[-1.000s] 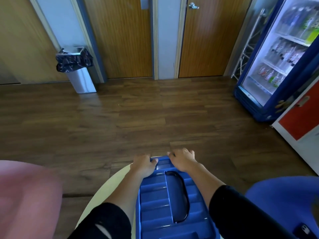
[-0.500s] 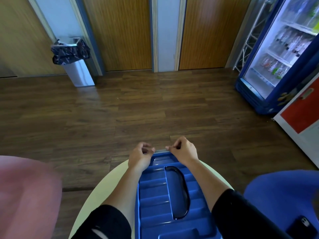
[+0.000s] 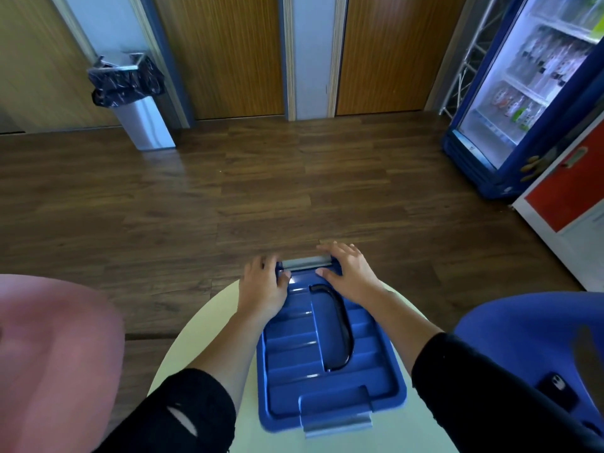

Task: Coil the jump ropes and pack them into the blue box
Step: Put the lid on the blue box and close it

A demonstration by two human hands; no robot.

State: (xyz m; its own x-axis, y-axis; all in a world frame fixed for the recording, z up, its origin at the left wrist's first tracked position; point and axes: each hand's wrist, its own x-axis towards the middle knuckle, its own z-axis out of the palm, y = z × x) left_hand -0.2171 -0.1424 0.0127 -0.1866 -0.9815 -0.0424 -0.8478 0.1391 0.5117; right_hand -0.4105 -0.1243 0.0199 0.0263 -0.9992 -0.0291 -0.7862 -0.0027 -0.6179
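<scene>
A blue rectangular plastic box (image 3: 294, 361) sits with its lid on, in the middle of a round cream surface (image 3: 209, 328), its long side running from near to far. No jump ropes can be seen; whether any are inside cannot be told.

Both hands are at the far end of the lid. The left hand (image 3: 264, 284) lies on the far left corner, and the right hand (image 3: 351, 273) on the far right corner. Both have fingers spread and fairly straight, pinching nothing. Between them is a grey bar latch (image 3: 305, 261).

The step appears to be working this far latch. To do it well, press evenly on both corners so the lid seats square, then move the latch with the thumbs. Keep the box from sliding on the surface.

Count: one box, one black handle (image 3: 343, 318) folded into the lid's recess, and two grey latches, the second (image 3: 338, 425) at the near end.

Further out are one blue chair (image 3: 523, 322) on the right holding one dark phone (image 3: 559, 392), and a dark wooden floor (image 3: 196, 197). One steel bin (image 3: 137, 103) is far left and one drinks fridge (image 3: 523, 93) far right.
</scene>
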